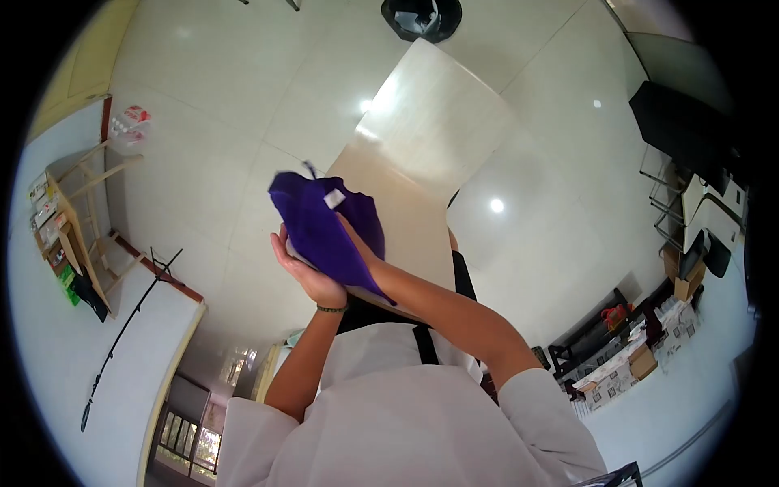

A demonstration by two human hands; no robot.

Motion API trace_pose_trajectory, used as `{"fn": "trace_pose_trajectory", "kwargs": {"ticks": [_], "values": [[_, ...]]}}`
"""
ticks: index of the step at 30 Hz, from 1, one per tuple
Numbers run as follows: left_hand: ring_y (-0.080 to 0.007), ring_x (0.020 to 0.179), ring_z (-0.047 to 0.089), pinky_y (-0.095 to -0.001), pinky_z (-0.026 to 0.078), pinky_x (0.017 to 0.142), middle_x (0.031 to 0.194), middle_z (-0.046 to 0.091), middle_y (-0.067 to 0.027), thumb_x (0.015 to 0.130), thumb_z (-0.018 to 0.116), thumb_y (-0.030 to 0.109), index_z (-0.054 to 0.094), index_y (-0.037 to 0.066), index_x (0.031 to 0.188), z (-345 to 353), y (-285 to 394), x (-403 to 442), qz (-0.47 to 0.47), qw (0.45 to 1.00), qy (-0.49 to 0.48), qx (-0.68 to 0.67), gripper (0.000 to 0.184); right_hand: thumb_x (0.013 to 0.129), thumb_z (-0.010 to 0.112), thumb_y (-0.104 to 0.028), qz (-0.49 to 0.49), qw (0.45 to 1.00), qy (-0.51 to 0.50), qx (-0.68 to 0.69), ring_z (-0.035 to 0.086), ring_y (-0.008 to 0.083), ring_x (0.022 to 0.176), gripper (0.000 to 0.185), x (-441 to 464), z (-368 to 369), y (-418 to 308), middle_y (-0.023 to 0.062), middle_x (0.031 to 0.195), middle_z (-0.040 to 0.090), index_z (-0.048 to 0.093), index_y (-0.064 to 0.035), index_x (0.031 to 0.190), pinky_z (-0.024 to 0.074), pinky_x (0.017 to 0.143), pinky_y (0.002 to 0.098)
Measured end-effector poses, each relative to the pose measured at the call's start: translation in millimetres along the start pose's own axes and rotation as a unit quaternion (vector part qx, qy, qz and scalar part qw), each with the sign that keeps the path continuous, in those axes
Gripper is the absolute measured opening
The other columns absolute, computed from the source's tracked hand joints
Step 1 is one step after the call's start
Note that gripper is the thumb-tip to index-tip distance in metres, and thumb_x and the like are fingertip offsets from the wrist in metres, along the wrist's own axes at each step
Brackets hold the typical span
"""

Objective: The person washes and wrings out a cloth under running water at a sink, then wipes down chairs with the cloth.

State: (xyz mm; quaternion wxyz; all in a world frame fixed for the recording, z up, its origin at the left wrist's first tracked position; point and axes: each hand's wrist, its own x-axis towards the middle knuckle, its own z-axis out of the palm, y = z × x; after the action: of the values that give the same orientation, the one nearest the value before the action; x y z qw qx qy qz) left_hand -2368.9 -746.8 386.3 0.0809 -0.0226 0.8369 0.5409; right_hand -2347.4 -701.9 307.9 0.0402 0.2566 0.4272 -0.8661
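A purple cloth with a small white tag and a thin loop at its top is bunched up in front of me. My left hand, with a beaded bracelet at the wrist, cups its left and lower side. A flat thing with a pale edge shows between that palm and the cloth; the rest of it is covered, so its kind is unclear. From the right, my right hand reaches into the folds. The cloth hides most of its fingers.
A pale wooden board-like seat stretches away below my hands. Beyond it stands a black-lined bin. A wooden rack and a thin black stand are at the left. Boxes and black furniture line the right.
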Motion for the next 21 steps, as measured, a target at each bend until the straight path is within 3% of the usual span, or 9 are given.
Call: {"fn": "trace_pose_trajectory", "kwargs": {"ticks": [2, 6, 11, 16, 21], "values": [[-0.0298, 0.136, 0.034, -0.0425, 0.025, 0.114, 0.15, 0.03, -0.0195, 0.103, 0.019, 0.052, 0.021, -0.002, 0.148, -4.3, 4.7, 4.1, 0.028, 0.994, -0.021, 0.105, 0.07, 0.091, 0.053, -0.015, 0.021, 0.987, -0.026, -0.155, 0.056, 0.0251, 0.111, 0.03, -23.1, -41.1, 61.9, 0.015, 0.12, 0.06, 0.058, -0.0025, 0.119, 0.0421, 0.098, 0.0385], [-0.0282, 0.131, 0.04, -0.0409, 0.035, 0.109, 0.146, 0.037, -0.0162, 0.103, 0.027, 0.044, 0.031, 0.0, 0.141, 6.3, 15.7, 2.3, -0.056, 0.998, 0.008, 0.031, 0.058, 0.092, 0.05, -0.012, 0.128, 0.96, 0.003, -0.251, 0.052, 0.026, 0.116, 0.034, -88.5, -123.8, 108.9, 0.0155, 0.124, 0.057, 0.054, -0.0014, 0.123, 0.0402, 0.101, 0.0387], [-0.0281, 0.131, 0.041, -0.0419, 0.04, 0.106, 0.148, 0.034, -0.0142, 0.1, 0.037, 0.041, 0.028, 0.004, 0.142, 5.4, 2.9, 0.6, -0.049, 0.999, 0.019, 0.006, 0.056, 0.092, 0.046, -0.008, 0.197, 0.912, 0.025, -0.358, 0.048, 0.0272, 0.122, 0.038, -123.2, -194.6, 143.6, 0.016, 0.13, 0.052, 0.05, -0.0001, 0.128, 0.0377, 0.105, 0.039], [-0.0277, 0.133, 0.04, -0.0431, 0.041, 0.106, 0.152, 0.029, -0.0129, 0.1, 0.041, 0.038, 0.026, 0.008, 0.144, 9.6, -1.0, -1.5, -0.049, 0.998, 0.038, 0.018, 0.056, 0.092, 0.042, -0.004, 0.153, 0.886, -0.003, -0.437, 0.044, 0.0283, 0.128, 0.042, -69.0, -192.5, 192.1, 0.0165, 0.137, 0.048, 0.046, 0.0012, 0.134, 0.0353, 0.109, 0.0393], [-0.0279, 0.133, 0.039, -0.0461, 0.039, 0.108, 0.152, 0.03, -0.0096, 0.097, 0.049, 0.03, 0.028, 0.014, 0.143, -3.7, -9.4, -2.6, -0.059, 0.998, 0.035, -0.007, 0.053, 0.092, 0.038, 0.0, 0.075, 0.849, -0.017, -0.523, 0.04, 0.0295, 0.134, 0.047, 55.6, -125.2, 213.5, 0.017, 0.143, 0.043, 0.041, 0.0025, 0.139, 0.0329, 0.113, 0.0396]]}}
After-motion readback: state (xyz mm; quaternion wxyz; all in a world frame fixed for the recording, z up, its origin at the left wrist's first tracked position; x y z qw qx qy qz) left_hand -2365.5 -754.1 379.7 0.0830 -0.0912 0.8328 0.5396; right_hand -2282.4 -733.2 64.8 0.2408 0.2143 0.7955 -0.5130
